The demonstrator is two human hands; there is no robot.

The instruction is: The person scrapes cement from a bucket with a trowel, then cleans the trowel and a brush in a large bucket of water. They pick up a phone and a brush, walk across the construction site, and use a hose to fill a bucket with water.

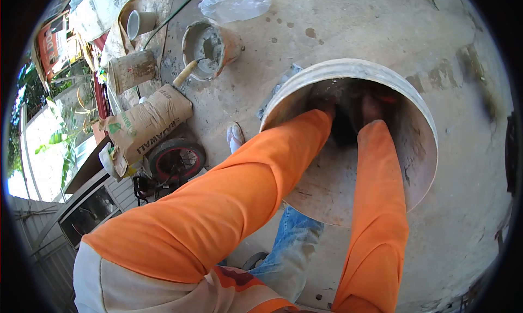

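Both my arms, in orange sleeves, reach down into a large round drum point(419, 149) with a pale rim and a shadowed inside. My left hand point(325, 104) is near the drum's inner wall at the far left. Beside it, my right hand point(372, 109) is deep in the same shadow. The fingers of both hands are lost in the dark, so what they touch or hold cannot be seen. A dark patch lies between the hands, and a faint reddish spot shows just right of my right hand.
A bucket point(233, 46) of wet grey mortar with a trowel point(186, 73) stands upper left. Near it are a clear plastic bag point(234, 6), a printed cement bag point(150, 122), a dirty container point(132, 71), a grey pot point(141, 24), a wheel point(177, 159) and a flip-flop point(235, 137).
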